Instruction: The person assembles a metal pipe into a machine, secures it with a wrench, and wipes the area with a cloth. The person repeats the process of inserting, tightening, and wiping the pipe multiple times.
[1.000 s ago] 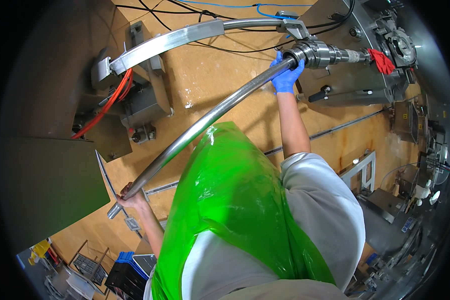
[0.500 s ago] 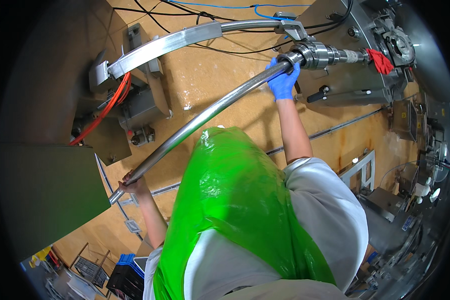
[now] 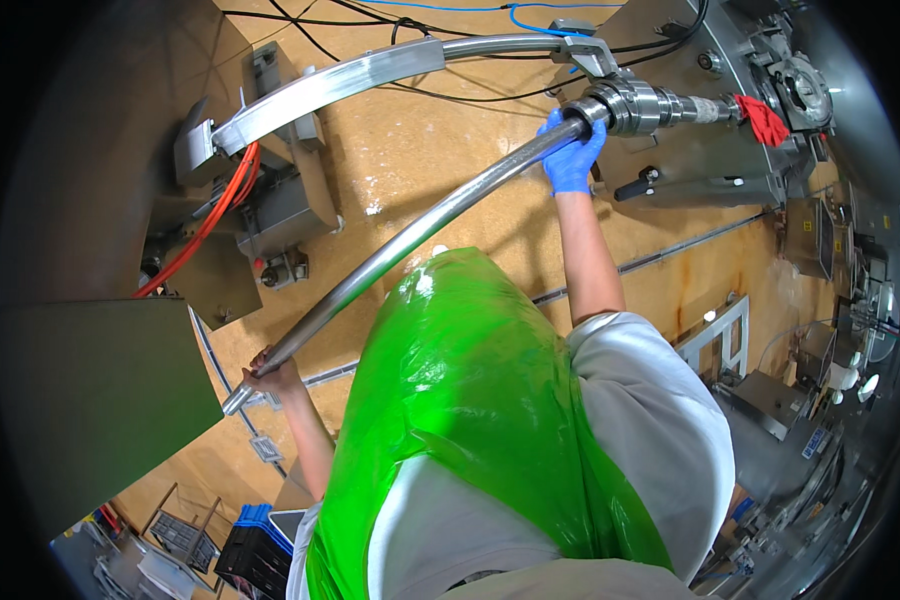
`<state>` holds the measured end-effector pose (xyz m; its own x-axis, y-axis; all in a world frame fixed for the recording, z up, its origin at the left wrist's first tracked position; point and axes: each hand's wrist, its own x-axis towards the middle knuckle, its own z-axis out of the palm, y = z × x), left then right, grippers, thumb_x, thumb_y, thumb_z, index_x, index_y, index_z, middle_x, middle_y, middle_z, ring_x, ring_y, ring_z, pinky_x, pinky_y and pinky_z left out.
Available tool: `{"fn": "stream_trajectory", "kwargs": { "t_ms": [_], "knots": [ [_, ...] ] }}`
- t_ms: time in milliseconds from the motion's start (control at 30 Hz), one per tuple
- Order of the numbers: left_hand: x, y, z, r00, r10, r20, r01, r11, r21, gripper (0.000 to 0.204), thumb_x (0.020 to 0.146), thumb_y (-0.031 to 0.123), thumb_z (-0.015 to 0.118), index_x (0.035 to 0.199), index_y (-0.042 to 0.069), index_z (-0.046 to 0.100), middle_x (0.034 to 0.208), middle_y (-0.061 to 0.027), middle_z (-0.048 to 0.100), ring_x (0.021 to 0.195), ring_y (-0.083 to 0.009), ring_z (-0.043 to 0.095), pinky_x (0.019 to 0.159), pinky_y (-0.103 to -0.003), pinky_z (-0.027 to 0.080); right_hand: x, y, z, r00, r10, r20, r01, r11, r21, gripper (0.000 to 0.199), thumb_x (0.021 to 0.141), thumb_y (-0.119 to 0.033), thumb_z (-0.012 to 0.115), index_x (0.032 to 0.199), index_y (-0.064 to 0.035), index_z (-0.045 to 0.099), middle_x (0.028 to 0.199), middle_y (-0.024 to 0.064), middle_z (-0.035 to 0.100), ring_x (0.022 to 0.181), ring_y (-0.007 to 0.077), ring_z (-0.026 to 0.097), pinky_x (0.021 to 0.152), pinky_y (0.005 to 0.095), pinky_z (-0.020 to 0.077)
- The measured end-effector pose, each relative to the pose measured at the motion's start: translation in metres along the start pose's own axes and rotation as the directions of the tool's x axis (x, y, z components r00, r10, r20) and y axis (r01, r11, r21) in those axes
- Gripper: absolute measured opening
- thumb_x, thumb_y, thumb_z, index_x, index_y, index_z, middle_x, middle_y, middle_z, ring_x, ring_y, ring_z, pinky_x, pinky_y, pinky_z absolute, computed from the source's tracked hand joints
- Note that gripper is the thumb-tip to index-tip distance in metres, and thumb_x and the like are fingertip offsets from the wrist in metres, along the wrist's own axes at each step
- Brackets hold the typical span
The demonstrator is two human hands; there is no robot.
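Observation:
A long, shiny metal pipe (image 3: 400, 245) slants across the view from lower left to upper right. Near its lower end my bare left hand (image 3: 273, 377) is closed round it, and a short length sticks out past the fingers. My right hand (image 3: 572, 165), in a blue glove, grips the upper end from below. That end meets a ringed steel fitting (image 3: 632, 106) on the machine at the right; whether it sits inside the fitting's opening is hard to tell. A red cloth (image 3: 763, 120) is wrapped at the fitting's far side.
A curved metal bar (image 3: 340, 85) spans above the pipe, between machine parts. Orange hoses (image 3: 215, 225) hang at the left, above a dark metal panel (image 3: 100, 390). Black cables (image 3: 470, 103) cross the tan floor (image 3: 410, 150). Black crates (image 3: 253, 555) stand at lower left.
The pipe and both hands have shifted slightly to the right; its lower end sits a little lower in the view. Both hands keep their grip.

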<state>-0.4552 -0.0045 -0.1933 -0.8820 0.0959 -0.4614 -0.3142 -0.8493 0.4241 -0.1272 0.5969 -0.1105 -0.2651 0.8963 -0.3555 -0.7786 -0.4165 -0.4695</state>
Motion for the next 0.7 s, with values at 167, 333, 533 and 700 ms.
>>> {"fn": "stream_trajectory", "kwargs": {
  "t_ms": [167, 333, 533, 700],
  "knots": [
    [-0.01, 0.005, 0.016, 0.999, 0.004, -0.035, -0.004, 1.0, -0.009, 0.033, 0.077, 0.031, 0.071, 0.057, 0.017, 0.05, 0.056, 0.0028, 0.051, 0.059, -0.0146, 0.054, 0.07, -0.033, 0.049, 0.017, -0.008, 0.0, 0.998, -0.064, 0.001, 0.064, 0.998, -0.006, 0.067, 0.082, -0.07, 0.053, 0.113, -0.0108, 0.062, 0.109, 0.011, 0.065, 0.097, 0.0254, 0.061, 0.088, 0.043, 0.046],
    [-0.028, 0.007, 0.024, 0.999, 0.022, -0.035, -0.02, 0.999, 0.046, 0.031, 0.078, 0.03, 0.071, 0.057, 0.017, 0.051, 0.056, 0.0024, 0.054, 0.062, -0.0148, 0.055, 0.074, -0.031, 0.047, 0.02, 0.006, -0.007, 0.986, -0.163, -0.025, 0.165, 0.984, 0.071, 0.086, 0.08, -0.082, 0.048, 0.124, -0.0096, 0.057, 0.121, 0.0114, 0.061, 0.113, 0.0274, 0.058, 0.098, 0.0466, 0.0421],
    [-0.029, 0.013, 0.029, 0.999, -0.028, 0.017, 0.027, 0.996, 0.084, 0.031, 0.078, 0.033, 0.07, 0.058, 0.018, 0.052, 0.058, 0.0016, 0.056, 0.068, -0.0178, 0.057, 0.076, -0.034, 0.047, 0.025, -0.002, -0.02, 0.981, -0.173, -0.086, 0.156, 0.971, -0.181, 0.09, 0.083, -0.084, 0.045, 0.139, -0.0134, 0.05, 0.134, 0.0118, 0.054, 0.116, 0.03, 0.052, 0.108, 0.048, 0.0347],
    [-0.028, 0.011, 0.025, 1.0, -0.016, -0.009, 0.017, 0.994, 0.108, 0.03, 0.08, 0.035, 0.069, 0.062, 0.02, 0.051, 0.061, 0.002, 0.055, 0.068, -0.0161, 0.056, 0.076, -0.034, 0.048, 0.028, -0.012, -0.018, 0.975, -0.208, -0.076, 0.158, 0.893, -0.421, 0.083, 0.09, -0.07, 0.052, 0.147, -0.0129, 0.032, 0.137, 0.0147, 0.046, 0.118, 0.0342, 0.05, 0.099, 0.0505, 0.0416]
  ]
}}
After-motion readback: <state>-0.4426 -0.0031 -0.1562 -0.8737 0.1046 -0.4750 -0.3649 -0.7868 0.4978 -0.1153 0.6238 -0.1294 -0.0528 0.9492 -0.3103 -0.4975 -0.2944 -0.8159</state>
